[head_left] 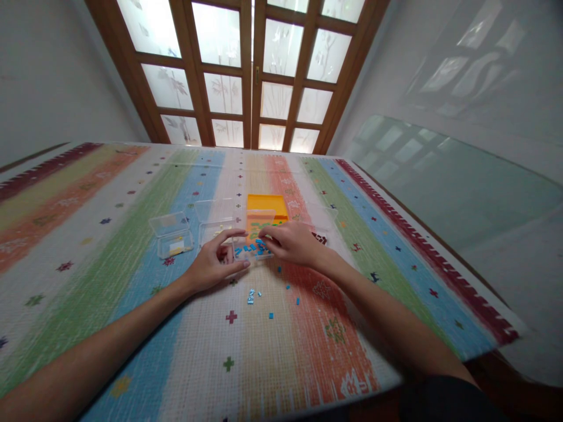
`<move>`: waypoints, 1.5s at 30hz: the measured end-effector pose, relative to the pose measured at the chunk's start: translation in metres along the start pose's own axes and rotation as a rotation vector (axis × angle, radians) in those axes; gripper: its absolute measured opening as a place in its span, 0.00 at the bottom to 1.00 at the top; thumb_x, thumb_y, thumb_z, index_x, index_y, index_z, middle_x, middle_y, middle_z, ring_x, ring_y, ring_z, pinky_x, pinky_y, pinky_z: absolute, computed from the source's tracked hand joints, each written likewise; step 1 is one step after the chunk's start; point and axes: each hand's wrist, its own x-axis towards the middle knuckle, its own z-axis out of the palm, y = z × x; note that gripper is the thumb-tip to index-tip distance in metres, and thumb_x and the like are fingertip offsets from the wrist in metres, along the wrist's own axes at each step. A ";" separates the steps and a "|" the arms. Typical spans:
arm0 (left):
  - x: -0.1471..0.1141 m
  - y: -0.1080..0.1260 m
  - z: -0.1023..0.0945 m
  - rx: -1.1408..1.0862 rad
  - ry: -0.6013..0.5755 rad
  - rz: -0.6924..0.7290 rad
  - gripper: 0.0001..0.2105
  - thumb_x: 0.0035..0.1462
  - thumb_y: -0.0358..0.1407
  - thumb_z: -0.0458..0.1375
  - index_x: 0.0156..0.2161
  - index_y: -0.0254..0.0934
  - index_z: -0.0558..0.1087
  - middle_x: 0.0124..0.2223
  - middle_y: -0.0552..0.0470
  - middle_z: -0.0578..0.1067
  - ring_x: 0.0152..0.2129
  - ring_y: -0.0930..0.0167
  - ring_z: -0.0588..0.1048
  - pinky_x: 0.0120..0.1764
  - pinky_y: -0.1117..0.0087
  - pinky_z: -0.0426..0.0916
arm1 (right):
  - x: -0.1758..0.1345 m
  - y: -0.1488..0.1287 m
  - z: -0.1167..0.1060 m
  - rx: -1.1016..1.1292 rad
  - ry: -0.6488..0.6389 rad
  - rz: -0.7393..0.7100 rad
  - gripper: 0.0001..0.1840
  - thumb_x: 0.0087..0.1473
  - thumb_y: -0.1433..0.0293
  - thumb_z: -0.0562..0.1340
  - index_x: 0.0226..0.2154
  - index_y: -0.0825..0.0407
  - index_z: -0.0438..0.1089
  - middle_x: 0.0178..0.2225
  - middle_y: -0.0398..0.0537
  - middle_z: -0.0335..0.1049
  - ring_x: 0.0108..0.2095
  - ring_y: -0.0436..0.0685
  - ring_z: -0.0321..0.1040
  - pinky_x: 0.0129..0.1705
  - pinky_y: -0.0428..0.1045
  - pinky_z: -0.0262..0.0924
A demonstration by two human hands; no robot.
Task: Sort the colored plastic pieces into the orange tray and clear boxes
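1. Handling blue pieces (250, 248) in the clear box (259, 258) seems the step
2. Left hand (214, 258) curves part-open around its side, grip unclear; right hand (290, 242) bunches above the pieces, contents hidden
3. Next likely needs a light pinch

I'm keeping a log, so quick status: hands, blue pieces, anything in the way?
Left hand at clear box. Right hand over its blue pieces. Loose bits on cloth. Right hand partly blocks view.
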 end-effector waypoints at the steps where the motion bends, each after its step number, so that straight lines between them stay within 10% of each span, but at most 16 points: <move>1: 0.000 0.000 0.000 0.000 0.004 -0.003 0.31 0.54 0.41 0.71 0.60 0.38 0.69 0.29 0.59 0.72 0.20 0.75 0.70 0.24 0.75 0.65 | 0.000 0.000 -0.001 0.024 0.022 0.000 0.14 0.64 0.70 0.56 0.42 0.55 0.78 0.29 0.49 0.76 0.26 0.51 0.61 0.30 0.49 0.41; 7: 0.001 0.002 0.001 0.011 0.013 -0.016 0.33 0.55 0.40 0.70 0.63 0.36 0.67 0.29 0.59 0.71 0.19 0.77 0.65 0.24 0.75 0.62 | -0.004 -0.005 -0.009 0.146 0.004 -0.056 0.13 0.59 0.72 0.59 0.39 0.54 0.79 0.24 0.44 0.72 0.25 0.51 0.62 0.30 0.48 0.46; 17: 0.000 0.004 0.000 0.055 0.005 -0.014 0.35 0.56 0.40 0.69 0.66 0.33 0.65 0.23 0.64 0.65 0.17 0.77 0.62 0.21 0.78 0.57 | -0.008 -0.039 -0.016 0.158 -0.535 -0.312 0.13 0.59 0.62 0.69 0.45 0.51 0.80 0.32 0.45 0.78 0.34 0.55 0.69 0.36 0.49 0.54; 45: 0.001 -0.002 -0.001 0.065 0.003 0.075 0.32 0.56 0.42 0.70 0.63 0.39 0.67 0.51 0.44 0.79 0.29 0.72 0.79 0.29 0.73 0.74 | -0.009 -0.051 -0.006 0.018 -0.513 -0.270 0.11 0.63 0.72 0.61 0.40 0.55 0.80 0.38 0.54 0.81 0.36 0.58 0.74 0.37 0.51 0.60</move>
